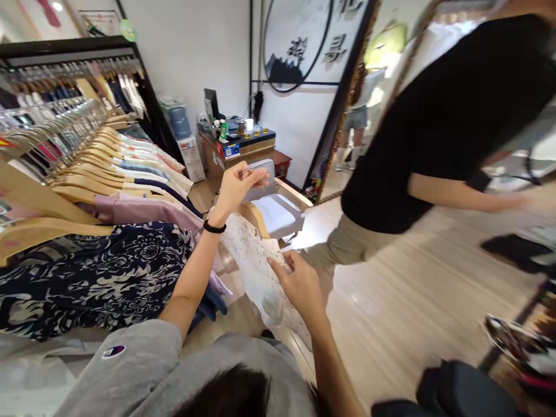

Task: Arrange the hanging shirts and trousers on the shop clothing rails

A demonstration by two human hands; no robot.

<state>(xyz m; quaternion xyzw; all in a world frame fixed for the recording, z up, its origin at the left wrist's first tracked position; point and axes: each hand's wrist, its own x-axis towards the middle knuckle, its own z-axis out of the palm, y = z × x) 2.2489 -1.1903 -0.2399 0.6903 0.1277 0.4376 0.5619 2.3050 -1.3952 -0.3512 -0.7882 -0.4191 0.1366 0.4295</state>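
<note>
A white shirt with small dark specks [264,272] hangs in front of me on a wooden hanger [259,221]. My left hand [238,184] is raised above it, fingers closed around the hanger's metal hook. Lower down, my right hand [299,279] pinches the shirt's fabric near the collar and front edge. To the left of my forearm, a navy and white patterned garment [117,272] and a mauve garment [143,211] hang on the rack.
Many clothes on wooden hangers [98,156] fill the rack at left. A grey chair [278,211] and a desk [238,147] stand ahead. A person in a black shirt [443,110] is close on the right, beside a tall mirror [356,116]. Dark items [460,388] lie lower right.
</note>
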